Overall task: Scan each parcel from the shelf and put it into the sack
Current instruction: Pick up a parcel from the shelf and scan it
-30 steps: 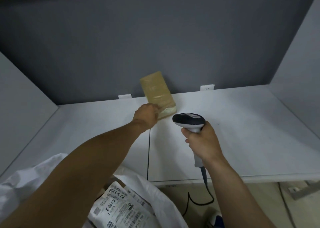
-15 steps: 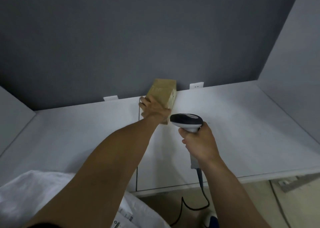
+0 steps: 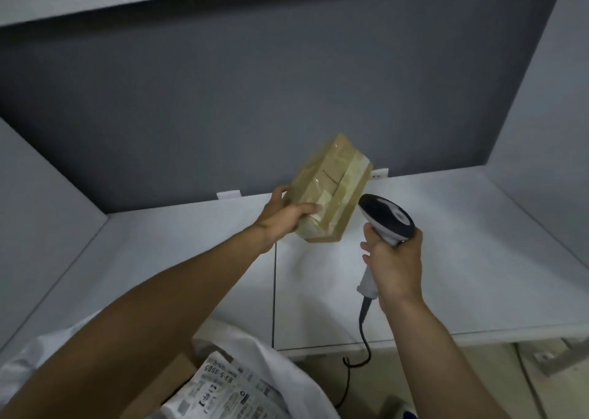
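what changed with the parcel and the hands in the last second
The left hand closed round the brown taped parcel, which had stood against the back wall, and lifted it forward, tilted, beside the scanner. The right hand keeps gripping the scanner over the shelf; the white sack with labelled parcels stays below.
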